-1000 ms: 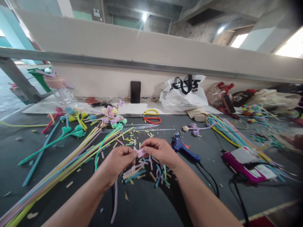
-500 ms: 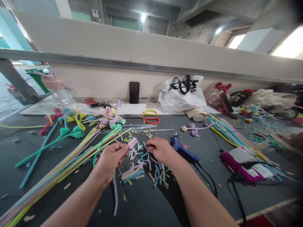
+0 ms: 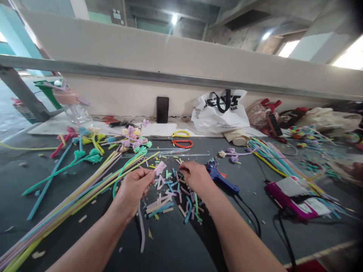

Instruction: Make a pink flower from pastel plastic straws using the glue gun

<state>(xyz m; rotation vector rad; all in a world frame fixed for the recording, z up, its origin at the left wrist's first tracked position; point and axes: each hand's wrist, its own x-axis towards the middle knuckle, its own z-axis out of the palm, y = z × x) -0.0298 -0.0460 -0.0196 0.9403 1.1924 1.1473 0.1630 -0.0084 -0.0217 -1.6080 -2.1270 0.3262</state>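
My left hand [image 3: 134, 187] is closed in a pinch around a lilac pipe cleaner flower [image 3: 160, 168]. Its fuzzy head sticks out past my fingertips, and a lilac stem [image 3: 141, 230] hangs below the hand. To the right, my right hand [image 3: 197, 177] is apart from the flower, fingers curled together; whatever they hold, if anything, is hidden. Between and below both hands lies a loose pile of short cut pipe cleaner pieces [image 3: 160, 206] in lilac, blue, green and beige. A blue glue gun [image 3: 224, 181] rests just right of my right hand.
Long pipe cleaners [image 3: 70, 200] lie at left, finished-looking flowers [image 3: 132, 138] behind them. Scissors [image 3: 183, 144] with red and yellow handles, a phone [image 3: 162, 109] and a white bag [image 3: 219, 113] are at the back. A magenta device [image 3: 295, 200] with cables sits right; another person's hand [image 3: 354, 166] shows beyond.
The lilac flower head has turned slightly in my left hand. My right fingertips have shifted a little to the right and up, away from it. The camera view has moved slightly.
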